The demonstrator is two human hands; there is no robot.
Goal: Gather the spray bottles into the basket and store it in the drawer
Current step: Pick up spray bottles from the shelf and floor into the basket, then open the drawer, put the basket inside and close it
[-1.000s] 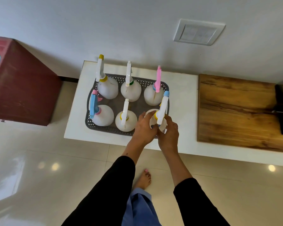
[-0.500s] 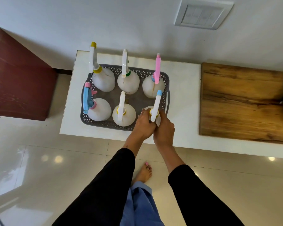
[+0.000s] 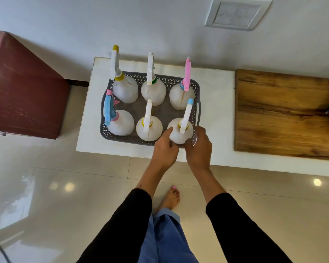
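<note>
Standing upright in a grey basket (image 3: 196, 95) on a white counter (image 3: 215, 103) are six white spray bottles, three in the row nearest the hands and three in the row beyond. The left hand (image 3: 164, 149) and right hand (image 3: 198, 147) flank the near corner bottle (image 3: 179, 131), the one with a white trigger head tipped in pale blue. The left hand's fingers (image 3: 168, 132) curl loosely against that bottle's left side; the right hand's fingers (image 3: 200, 130) are bent around its right side, close to the basket's wall. Whether either hand truly grips the bottle or only touches it cannot be told. Just left of the left hand stands a bottle with a yellow collar (image 3: 149, 128), and farther left one with a blue and pink head (image 3: 120, 122). Beyond the hands are bottles with a yellow-tipped head (image 3: 124, 88), a green collar (image 3: 153, 91) and a pink head (image 3: 181, 95). To the right of the right hand lies a wooden top (image 3: 281, 118).
</note>
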